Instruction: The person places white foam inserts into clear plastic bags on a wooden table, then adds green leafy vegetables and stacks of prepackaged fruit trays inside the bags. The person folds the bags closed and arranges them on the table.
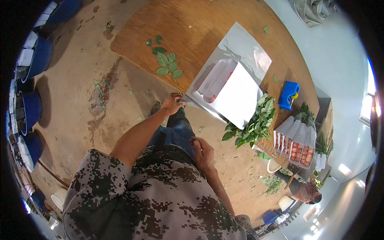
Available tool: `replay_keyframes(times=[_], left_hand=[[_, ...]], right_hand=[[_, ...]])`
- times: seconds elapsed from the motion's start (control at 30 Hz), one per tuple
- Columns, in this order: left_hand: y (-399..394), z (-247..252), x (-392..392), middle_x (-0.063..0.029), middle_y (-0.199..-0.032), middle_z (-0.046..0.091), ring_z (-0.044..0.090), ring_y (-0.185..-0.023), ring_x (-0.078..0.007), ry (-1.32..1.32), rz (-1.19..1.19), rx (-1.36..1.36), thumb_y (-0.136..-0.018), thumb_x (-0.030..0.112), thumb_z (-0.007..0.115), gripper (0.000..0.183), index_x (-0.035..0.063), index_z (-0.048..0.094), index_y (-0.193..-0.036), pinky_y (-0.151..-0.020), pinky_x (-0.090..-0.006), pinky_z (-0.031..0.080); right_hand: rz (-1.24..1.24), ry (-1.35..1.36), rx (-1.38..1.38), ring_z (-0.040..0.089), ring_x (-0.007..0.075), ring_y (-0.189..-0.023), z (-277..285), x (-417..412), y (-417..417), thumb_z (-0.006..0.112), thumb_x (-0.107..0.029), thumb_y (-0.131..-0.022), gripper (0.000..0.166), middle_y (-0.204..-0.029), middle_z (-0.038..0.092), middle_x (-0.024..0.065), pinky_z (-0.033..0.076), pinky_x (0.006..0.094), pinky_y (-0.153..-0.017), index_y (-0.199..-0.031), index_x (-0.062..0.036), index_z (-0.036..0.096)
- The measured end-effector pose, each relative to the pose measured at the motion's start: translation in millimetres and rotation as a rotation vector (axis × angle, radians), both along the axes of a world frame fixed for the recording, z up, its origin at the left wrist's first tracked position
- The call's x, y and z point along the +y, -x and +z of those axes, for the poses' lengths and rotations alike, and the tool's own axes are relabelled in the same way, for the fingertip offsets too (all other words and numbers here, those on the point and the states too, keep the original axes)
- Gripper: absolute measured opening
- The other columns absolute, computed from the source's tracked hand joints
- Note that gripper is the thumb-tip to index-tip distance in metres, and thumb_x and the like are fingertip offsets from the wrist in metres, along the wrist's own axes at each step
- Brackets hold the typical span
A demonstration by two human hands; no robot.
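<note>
My left hand (174,103) is at the wooden table's near edge, by the base of a leafy green sprig (169,64) and the corner of a clear plastic sheet; whether it grips either is unclear. My right hand (203,152) hangs in front of my body with curled fingers; what it may hold cannot be made out. On the clear plastic sheet (237,39) lies white corrugated wrapping (216,78), with a little red showing inside, partly covered by a white sheet (240,97). Green leafy stems (258,123) stick out from under the white sheet.
A blue tape dispenser (288,95) stands on the wooden table (198,27). Wrapped bunches of reddish flowers (301,153) lie stacked at the right. Another person (304,192) is at the lower right. Blue tubs (33,108) line the left side. Leaf scraps lie on the floor.
</note>
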State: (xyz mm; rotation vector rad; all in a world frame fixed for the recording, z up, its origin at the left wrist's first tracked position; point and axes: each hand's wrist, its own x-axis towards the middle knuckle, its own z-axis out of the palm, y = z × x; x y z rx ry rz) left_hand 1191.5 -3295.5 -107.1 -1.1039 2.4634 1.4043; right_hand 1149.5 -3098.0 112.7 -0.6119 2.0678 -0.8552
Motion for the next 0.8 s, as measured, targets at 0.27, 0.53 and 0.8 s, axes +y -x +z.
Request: replay_keyframes(times=[0.27,0.53,0.8], left_hand=[[-38.4,65.8,0.8,-0.0185,-0.098,0.066,0.062,-0.091,-0.0326,-0.447,0.006,0.137,-0.084,0.039,0.061,0.045,0.0011,0.062,-0.108,-0.084,-0.0408,0.046],[-75.2,84.3,19.9,-0.0202,-0.083,0.064,0.062,-0.075,-0.0285,-0.597,-0.068,-0.035,-0.073,0.032,0.072,0.045,-0.0034,0.062,-0.098,-0.074,-0.0373,0.048],[-71.6,81.0,51.5,-0.0209,-0.082,0.066,0.065,-0.079,-0.0353,-0.530,0.109,0.166,-0.073,0.044,0.068,0.046,0.0031,0.066,-0.092,-0.073,-0.0396,0.051]], right_hand=[[-0.152,-0.026,0.073,0.065,0.0169,-0.084,-42.4,8.0,28.5,0.051,-0.020,-0.095,0.029,-0.089,0.068,0.0115,0.049,0.0276,-0.076,-0.108,0.0032,0.061],[-0.118,-0.059,0.043,0.063,0.0149,-0.080,-57.7,1.9,12.9,0.059,-0.018,-0.090,0.025,-0.086,0.066,0.0088,0.048,0.0261,-0.073,-0.105,0.0028,0.062],[0.032,-0.101,0.212,0.060,0.0136,-0.077,-49.7,-21.2,0.4,0.062,-0.014,-0.087,0.023,-0.087,0.065,0.0088,0.048,0.0258,-0.072,-0.103,0.0018,0.063]])
